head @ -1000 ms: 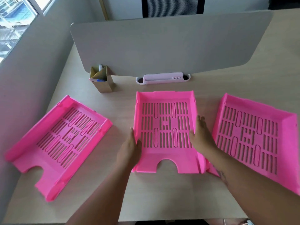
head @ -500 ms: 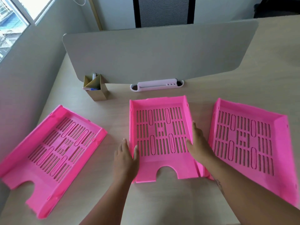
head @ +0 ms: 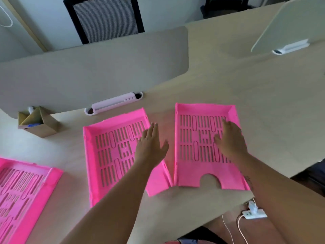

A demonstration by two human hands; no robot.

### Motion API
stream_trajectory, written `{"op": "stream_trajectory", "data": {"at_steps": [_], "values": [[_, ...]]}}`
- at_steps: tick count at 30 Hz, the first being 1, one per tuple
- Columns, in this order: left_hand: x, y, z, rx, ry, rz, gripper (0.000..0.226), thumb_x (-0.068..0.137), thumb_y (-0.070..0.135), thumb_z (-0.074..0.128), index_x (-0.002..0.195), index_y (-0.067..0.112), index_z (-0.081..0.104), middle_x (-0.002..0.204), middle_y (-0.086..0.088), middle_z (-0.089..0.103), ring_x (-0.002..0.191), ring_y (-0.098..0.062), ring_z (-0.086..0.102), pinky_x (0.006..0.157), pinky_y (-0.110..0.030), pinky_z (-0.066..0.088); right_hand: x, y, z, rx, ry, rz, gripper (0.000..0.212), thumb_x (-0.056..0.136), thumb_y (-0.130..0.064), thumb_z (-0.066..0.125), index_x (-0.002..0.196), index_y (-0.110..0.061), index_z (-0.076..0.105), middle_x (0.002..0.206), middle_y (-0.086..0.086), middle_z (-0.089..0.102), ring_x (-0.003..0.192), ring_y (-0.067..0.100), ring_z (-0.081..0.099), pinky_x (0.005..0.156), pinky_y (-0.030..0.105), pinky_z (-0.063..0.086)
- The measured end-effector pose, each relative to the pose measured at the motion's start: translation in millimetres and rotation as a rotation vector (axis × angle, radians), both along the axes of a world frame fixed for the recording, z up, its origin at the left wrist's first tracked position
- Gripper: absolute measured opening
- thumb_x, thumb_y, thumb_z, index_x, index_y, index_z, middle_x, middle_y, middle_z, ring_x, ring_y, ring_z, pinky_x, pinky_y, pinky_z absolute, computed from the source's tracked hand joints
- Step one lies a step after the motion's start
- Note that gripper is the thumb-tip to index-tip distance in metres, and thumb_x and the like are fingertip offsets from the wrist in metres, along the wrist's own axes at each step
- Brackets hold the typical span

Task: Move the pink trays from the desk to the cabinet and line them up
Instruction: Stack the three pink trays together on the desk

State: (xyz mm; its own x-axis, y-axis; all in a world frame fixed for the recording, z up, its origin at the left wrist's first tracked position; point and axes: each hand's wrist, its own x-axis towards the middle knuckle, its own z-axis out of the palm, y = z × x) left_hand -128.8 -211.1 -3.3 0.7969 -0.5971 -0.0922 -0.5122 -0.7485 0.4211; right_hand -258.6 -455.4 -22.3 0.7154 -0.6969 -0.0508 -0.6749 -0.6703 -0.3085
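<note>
Nearest you, at 5 o'clock below the surface (head: 263,103) edge, a white power strip (head: 253,213) lies on the floor with pale cables running from it. Both your forearms reach forward from the bottom of the view. At 8 o'clock, the left tray (head: 22,194) sits cut off by the frame edge, well apart from the other two. Straight ahead, the middle tray (head: 112,152) lies turned slightly, its near right corner touching or almost touching the near left corner of the right tray (head: 200,143), which sits square to you with its notched front toward you. Your left hand (head: 151,147) is over the right side of the middle tray, palm down, fingers straight and spread, grip apart and holding nothing; whether it rests on the plastic or floats just above it cannot be told. Your right hand (head: 230,140) is over the right half of the right tray, fingers loosely spread, grip also apart and around nothing; contact there is equally unclear. All three pink trays lie on the surface. Farther out at 10 o'clock, a cardboard pen box (head: 37,123) stands near the divider panel (head: 96,71), and at 11 o'clock a pale pink holder (head: 114,103) lies along the panel's foot. Beyond the panel, at 12 o'clock, a black mesh chair back (head: 105,18) shows, and at 2 o'clock a second panel (head: 290,23) stands on its clamp.
</note>
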Motion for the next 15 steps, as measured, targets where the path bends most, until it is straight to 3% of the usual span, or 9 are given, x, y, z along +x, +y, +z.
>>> {"op": "stream_trajectory", "data": {"at_steps": [3,7,11,13,15], "values": [[-15.2,-34.5,-8.6,0.029,0.093,0.001,0.077,0.095,0.04,0.045,0.156,0.011,0.01,0.164,-0.005,0.014,0.149,-0.027,0.019,0.117,-0.044,0.024,-20.7,-25.7,-4.5,0.033,0.052,-0.039,0.069,0.09,-0.023,0.061,0.149,-0.002,0.03,0.14,0.023,0.047,0.13,0.038,0.043,0.104,0.051,0.043],[-30.8,-62.9,-21.9,0.05,0.207,0.039,0.077,0.095,0.032,0.049,0.156,0.011,0.008,0.163,-0.006,0.02,0.143,-0.027,0.033,0.108,-0.048,0.042,-35.7,-43.7,-19.9,0.123,0.084,-0.042,0.072,0.092,-0.019,0.057,0.153,-0.005,0.022,0.151,0.02,0.036,0.14,0.036,0.034,0.111,0.052,0.038],[-39.6,-75.4,-37.8,0.006,0.303,0.165,0.069,0.095,0.022,0.044,0.156,0.023,0.011,0.14,-0.01,0.053,0.1,-0.029,0.068,0.074,-0.051,0.061,-47.0,-46.9,-33.3,0.261,0.079,-0.079,0.073,0.098,-0.008,0.044,0.157,-0.012,0.002,0.164,0.015,0.01,0.15,0.033,0.012,0.116,0.052,0.024],[-39.7,-78.3,-41.5,0.002,0.329,0.21,0.063,0.098,0.016,0.036,0.155,0.024,0.013,0.121,-0.012,0.063,0.081,-0.027,0.069,0.067,-0.048,0.061,-50.8,-46.2,-34.0,0.33,0.043,-0.066,0.062,0.102,-0.014,0.032,0.157,-0.017,0.005,0.161,0.011,0.02,0.144,0.031,0.031,0.111,0.051,0.033],[-38.5,-84.1,-40.0,0.023,0.314,0.22,0.058,0.1,0.012,0.033,0.155,0.02,0.016,0.107,-0.013,0.068,0.076,-0.028,0.069,0.067,-0.048,0.061,-51.9,-52.1,-28.9,0.352,0.029,-0.035,0.054,0.104,-0.021,0.026,0.156,-0.019,0.011,0.148,0.013,0.037,0.109,0.026,0.057,0.091,0.045,0.049]]}}
